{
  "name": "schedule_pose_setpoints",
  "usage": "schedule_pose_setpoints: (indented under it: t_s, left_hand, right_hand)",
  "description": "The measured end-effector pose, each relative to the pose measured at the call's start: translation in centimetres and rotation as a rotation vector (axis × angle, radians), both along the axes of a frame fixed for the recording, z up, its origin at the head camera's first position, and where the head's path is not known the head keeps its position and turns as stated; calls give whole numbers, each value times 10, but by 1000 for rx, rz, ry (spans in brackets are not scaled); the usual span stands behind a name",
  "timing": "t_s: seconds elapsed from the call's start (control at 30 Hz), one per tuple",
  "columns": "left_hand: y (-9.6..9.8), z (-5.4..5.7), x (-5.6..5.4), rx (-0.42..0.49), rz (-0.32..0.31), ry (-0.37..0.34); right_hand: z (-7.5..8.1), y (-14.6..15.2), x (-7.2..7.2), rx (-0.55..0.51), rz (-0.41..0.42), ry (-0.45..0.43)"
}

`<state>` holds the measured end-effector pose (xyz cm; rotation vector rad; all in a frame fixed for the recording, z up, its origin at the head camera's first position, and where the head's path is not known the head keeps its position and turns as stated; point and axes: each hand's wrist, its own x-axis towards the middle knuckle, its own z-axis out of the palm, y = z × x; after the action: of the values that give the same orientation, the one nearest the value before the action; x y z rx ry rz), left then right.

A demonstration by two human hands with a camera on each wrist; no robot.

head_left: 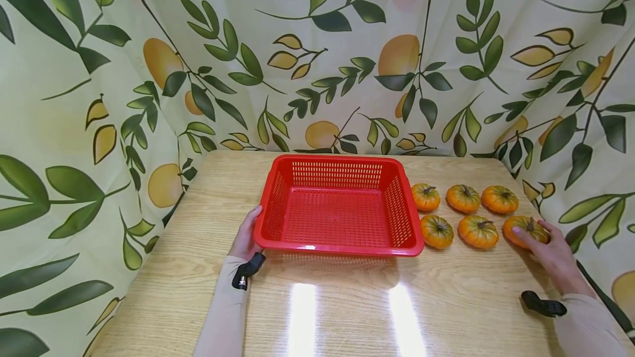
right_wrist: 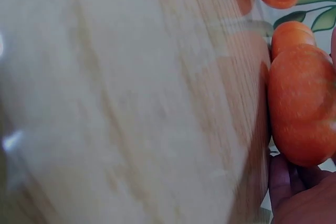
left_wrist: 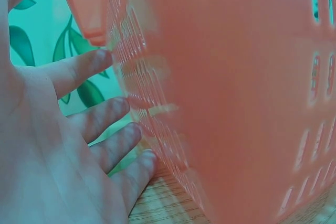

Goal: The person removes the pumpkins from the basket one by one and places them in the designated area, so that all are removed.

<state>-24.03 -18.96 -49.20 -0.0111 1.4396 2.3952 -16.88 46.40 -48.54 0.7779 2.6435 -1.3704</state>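
Observation:
A red plastic basket point(head_left: 337, 249) with slotted walls stands on the table, and nothing lies in it. At its left side is my left hand point(head_left: 246, 238). In the left wrist view, the spread, nearly straight fingers point(left_wrist: 113, 114) rest with their tips against the basket's wall point(left_wrist: 231, 87). My right hand point(head_left: 555, 258) is at the table's right side, thumb and fingers around a small orange pumpkin point(head_left: 521, 230) with a brown stem. In the right wrist view, the pumpkin point(right_wrist: 302, 106) sits at the right edge, with fingers point(right_wrist: 283, 182) below it; part of the hand is cut off.
Several more small pumpkins point(head_left: 463, 198) stand in two rows between the basket and my right hand. The wooden table point(head_left: 347, 313) ends at a leaf-patterned curtain point(head_left: 322, 70) behind and on both sides. Bright light reflections lie near the table's front.

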Motion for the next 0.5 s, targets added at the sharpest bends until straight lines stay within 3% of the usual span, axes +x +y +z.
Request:
schedule_pose_setpoints:
  t_s: [0.2,0.37,0.5]
  left_hand:
    - [1,-1,-2,0,-8,9]
    - [3,-4,-4,-3,1,21]
    - [4,-3,-3,-10,19,3]
  right_hand:
    - [4,5,-1,-5,26,-18]
    - [5,9,2,-67,48,29]
    - [10,12,5,-103,118,83]
